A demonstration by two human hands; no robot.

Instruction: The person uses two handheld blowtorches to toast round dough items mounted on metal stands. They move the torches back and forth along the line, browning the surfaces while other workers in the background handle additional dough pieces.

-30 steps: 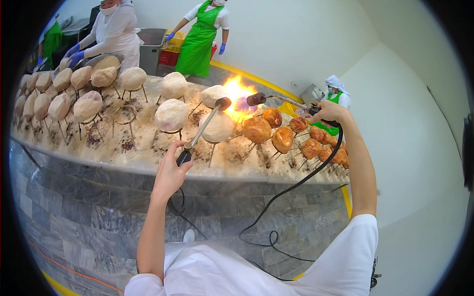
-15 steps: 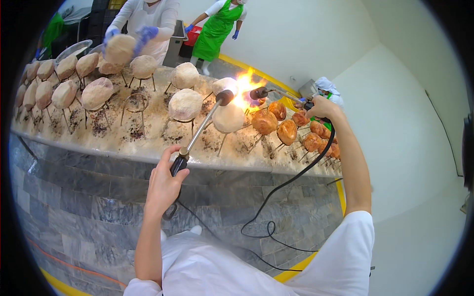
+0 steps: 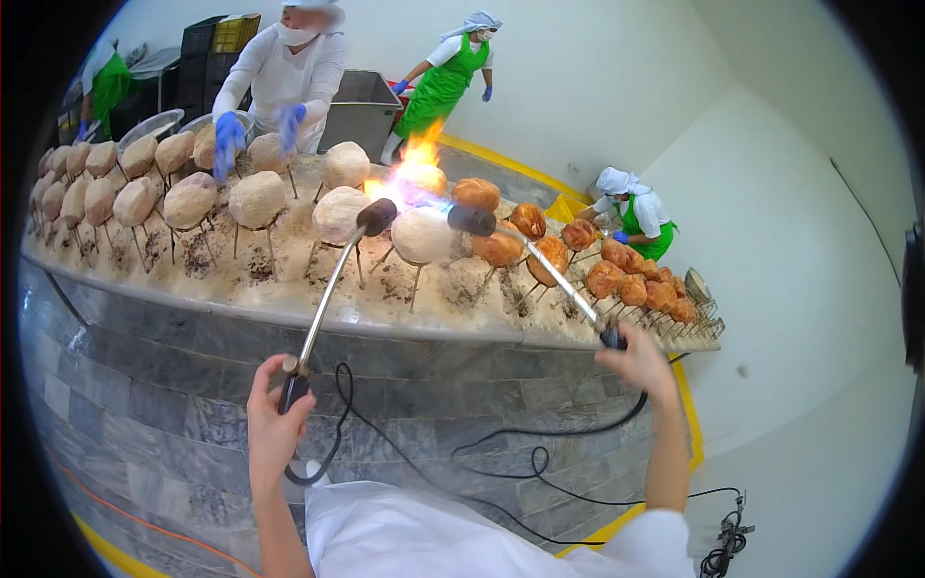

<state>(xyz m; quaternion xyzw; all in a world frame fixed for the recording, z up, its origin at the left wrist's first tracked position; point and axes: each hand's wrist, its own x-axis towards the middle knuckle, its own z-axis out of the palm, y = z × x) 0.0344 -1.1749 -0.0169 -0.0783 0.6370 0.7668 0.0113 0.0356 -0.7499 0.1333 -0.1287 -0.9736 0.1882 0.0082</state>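
Observation:
My left hand (image 3: 275,419) is wrapped around the dark handle of a gas torch (image 3: 330,294), its burner up at the table's lumps. My right hand (image 3: 638,366) grips a second gas torch (image 3: 567,291), which slants up to the left. The two dark burners face each other across a pale, powdery rounded lump (image 3: 422,237) in the front row. Bright flame (image 3: 416,178) flares between and behind them, partly covering a lump in the back row. Browned, glossy lumps (image 3: 550,260) stand to the right; pale ones (image 3: 256,199) stand to the left, on thin metal stands.
Lumps line a long, powder-strewn metal table (image 3: 462,332). Across it stands a co-worker (image 3: 294,72) with blue gloves; two people in green aprons are farther back and right. Black hoses (image 3: 540,472) loop over the tiled floor. A grey bin (image 3: 361,106) stands behind the table.
Both torches have moved left along the row, and my right hand has come lower and nearer. The co-worker's hands have let go of a pale lump; the bare front stand now carries one.

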